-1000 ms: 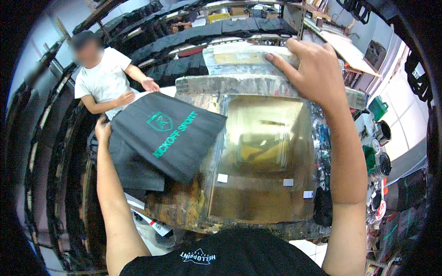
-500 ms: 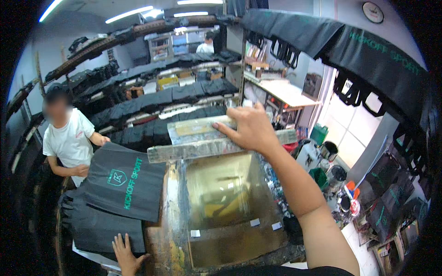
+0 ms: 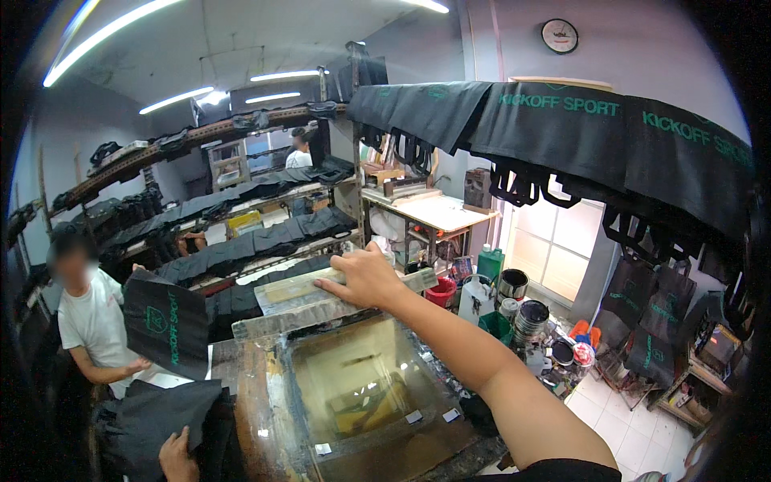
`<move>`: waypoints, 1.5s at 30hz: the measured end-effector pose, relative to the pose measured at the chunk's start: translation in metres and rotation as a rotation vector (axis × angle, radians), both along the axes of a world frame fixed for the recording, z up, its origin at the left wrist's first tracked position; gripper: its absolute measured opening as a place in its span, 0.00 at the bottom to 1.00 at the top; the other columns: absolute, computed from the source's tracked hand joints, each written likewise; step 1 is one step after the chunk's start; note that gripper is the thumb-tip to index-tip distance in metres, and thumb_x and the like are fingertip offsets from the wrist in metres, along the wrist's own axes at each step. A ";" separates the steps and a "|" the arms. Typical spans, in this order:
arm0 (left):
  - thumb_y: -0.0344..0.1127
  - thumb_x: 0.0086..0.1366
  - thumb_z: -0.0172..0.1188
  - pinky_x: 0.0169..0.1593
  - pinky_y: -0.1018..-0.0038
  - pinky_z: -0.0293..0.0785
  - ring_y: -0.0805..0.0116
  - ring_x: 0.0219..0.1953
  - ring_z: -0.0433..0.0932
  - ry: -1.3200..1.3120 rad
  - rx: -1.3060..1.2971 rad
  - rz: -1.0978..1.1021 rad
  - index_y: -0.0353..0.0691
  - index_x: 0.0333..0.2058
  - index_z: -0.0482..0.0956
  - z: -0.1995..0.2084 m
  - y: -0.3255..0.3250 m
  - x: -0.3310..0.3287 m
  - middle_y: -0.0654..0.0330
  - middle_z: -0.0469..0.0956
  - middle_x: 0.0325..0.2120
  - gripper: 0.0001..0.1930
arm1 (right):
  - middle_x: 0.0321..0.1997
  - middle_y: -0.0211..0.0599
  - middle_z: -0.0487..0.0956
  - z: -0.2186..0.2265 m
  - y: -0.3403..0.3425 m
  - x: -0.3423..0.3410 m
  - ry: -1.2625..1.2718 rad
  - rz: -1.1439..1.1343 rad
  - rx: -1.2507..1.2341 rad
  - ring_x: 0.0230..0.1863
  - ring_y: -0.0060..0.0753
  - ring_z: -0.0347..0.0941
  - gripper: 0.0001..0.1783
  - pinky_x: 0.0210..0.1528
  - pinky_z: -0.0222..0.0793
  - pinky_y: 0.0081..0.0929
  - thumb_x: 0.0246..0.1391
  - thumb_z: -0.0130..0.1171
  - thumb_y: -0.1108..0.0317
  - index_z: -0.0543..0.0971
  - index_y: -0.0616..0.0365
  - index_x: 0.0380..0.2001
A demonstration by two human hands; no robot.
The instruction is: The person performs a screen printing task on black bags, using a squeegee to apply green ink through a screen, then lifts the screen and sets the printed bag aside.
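Note:
My right hand (image 3: pixel 363 277) grips a wooden-handled squeegee (image 3: pixel 293 287) at the far end of the printing screen, thumb lying along the near side. Below it lies the framed screen (image 3: pixel 353 361), its yellowish mesh glossy, with small white tabs near its close edge. At the lower left my left hand (image 3: pixel 178 459) has its fingers drawn in on a black bag (image 3: pixel 148 422) on the stack; part of the grip is hidden. Beyond that stack, a person in a white shirt (image 3: pixel 100 321) holds up a black bag with a green print (image 3: pixel 167 323).
Racks of black bags (image 3: pixel 241 246) fill the back left. Printed bags hang over a rail (image 3: pixel 554 120) at the upper right. Paint cans (image 3: pixel 530 320), a red bucket (image 3: pixel 441 292) and green containers (image 3: pixel 490 261) crowd the floor right of the screen. A worktable (image 3: pixel 430 210) stands behind.
The view has swung right and up. The co-worker has lifted the printed bag away from the stack. My left hand went from spread flat to fingers drawn in on a bag; my right keeps the squeegee.

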State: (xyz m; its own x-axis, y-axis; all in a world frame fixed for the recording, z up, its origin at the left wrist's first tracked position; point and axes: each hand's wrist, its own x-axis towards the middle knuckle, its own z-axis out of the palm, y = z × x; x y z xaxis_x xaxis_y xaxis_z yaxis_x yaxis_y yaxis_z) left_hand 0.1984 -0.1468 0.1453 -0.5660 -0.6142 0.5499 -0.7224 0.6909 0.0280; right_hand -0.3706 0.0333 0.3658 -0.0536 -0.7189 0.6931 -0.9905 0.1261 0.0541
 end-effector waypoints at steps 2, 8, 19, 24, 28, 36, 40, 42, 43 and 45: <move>0.24 0.55 0.61 0.57 0.47 0.74 0.38 0.49 0.81 -0.126 -0.002 -0.100 0.37 0.59 0.81 0.032 0.025 -0.054 0.43 0.83 0.45 0.29 | 0.34 0.48 0.86 -0.002 -0.001 -0.004 0.005 -0.035 0.037 0.41 0.51 0.83 0.38 0.55 0.64 0.50 0.67 0.49 0.30 0.84 0.57 0.35; 0.41 0.67 0.60 0.71 0.41 0.62 0.46 0.63 0.77 -0.265 0.212 -0.198 0.41 0.66 0.75 -0.032 0.089 -0.197 0.47 0.81 0.59 0.29 | 0.30 0.45 0.83 -0.006 0.001 0.003 -0.004 0.011 -0.009 0.37 0.50 0.80 0.34 0.53 0.62 0.48 0.67 0.52 0.33 0.82 0.56 0.31; 0.75 0.72 0.43 0.74 0.26 0.29 0.29 0.80 0.39 -0.355 0.380 -0.512 0.49 0.77 0.59 -0.153 0.143 -0.402 0.40 0.46 0.79 0.46 | 0.38 0.48 0.87 0.000 -0.017 -0.010 0.010 -0.032 0.077 0.44 0.50 0.84 0.39 0.61 0.62 0.58 0.65 0.48 0.29 0.86 0.57 0.38; 0.81 0.64 0.48 0.73 0.25 0.26 0.27 0.79 0.39 -0.444 0.437 -0.370 0.53 0.77 0.60 -0.101 0.162 -0.331 0.40 0.46 0.79 0.52 | 0.31 0.45 0.86 -0.019 -0.017 -0.021 0.081 -0.011 -0.071 0.35 0.50 0.84 0.38 0.46 0.69 0.54 0.65 0.50 0.28 0.86 0.54 0.33; 0.85 0.59 0.51 0.72 0.22 0.27 0.23 0.78 0.40 -0.350 0.427 -0.383 0.55 0.77 0.61 -0.116 0.159 -0.307 0.38 0.45 0.79 0.55 | 0.32 0.44 0.85 0.006 -0.022 -0.013 -0.011 0.054 0.064 0.38 0.40 0.83 0.38 0.57 0.70 0.56 0.70 0.44 0.31 0.84 0.57 0.36; 0.80 0.63 0.53 0.71 0.20 0.27 0.23 0.79 0.36 -0.348 0.468 -0.433 0.58 0.78 0.57 -0.119 0.187 -0.390 0.40 0.41 0.80 0.52 | 0.24 0.29 0.76 0.027 -0.029 -0.021 -0.045 0.016 0.264 0.27 0.31 0.71 0.40 0.46 0.74 0.49 0.72 0.38 0.30 0.80 0.55 0.28; 0.81 0.62 0.52 0.71 0.20 0.25 0.24 0.79 0.37 -0.256 0.470 -0.464 0.58 0.77 0.60 -0.123 0.212 -0.404 0.40 0.42 0.80 0.52 | 0.22 0.26 0.71 0.035 -0.012 -0.007 -0.149 0.043 0.337 0.24 0.26 0.65 0.38 0.33 0.70 0.35 0.73 0.39 0.31 0.77 0.54 0.27; 0.82 0.61 0.52 0.71 0.20 0.25 0.25 0.79 0.38 -0.262 0.485 -0.456 0.57 0.77 0.61 -0.124 0.219 -0.407 0.39 0.43 0.80 0.52 | 0.22 0.27 0.72 0.041 -0.012 0.004 -0.203 -0.038 0.392 0.24 0.24 0.66 0.38 0.30 0.68 0.29 0.73 0.39 0.32 0.77 0.55 0.28; 0.82 0.61 0.51 0.71 0.20 0.25 0.25 0.79 0.38 -0.265 0.493 -0.449 0.57 0.77 0.62 -0.124 0.223 -0.408 0.39 0.44 0.79 0.52 | 0.23 0.27 0.72 0.041 -0.014 0.006 -0.214 -0.051 0.406 0.24 0.24 0.66 0.38 0.29 0.67 0.27 0.73 0.38 0.32 0.78 0.55 0.28; 0.83 0.61 0.51 0.71 0.20 0.26 0.25 0.79 0.39 -0.249 0.493 -0.450 0.55 0.77 0.62 -0.123 0.230 -0.406 0.39 0.44 0.79 0.53 | 0.23 0.27 0.73 0.034 -0.016 -0.008 -0.167 0.035 0.353 0.25 0.24 0.66 0.40 0.28 0.67 0.26 0.73 0.37 0.31 0.79 0.57 0.30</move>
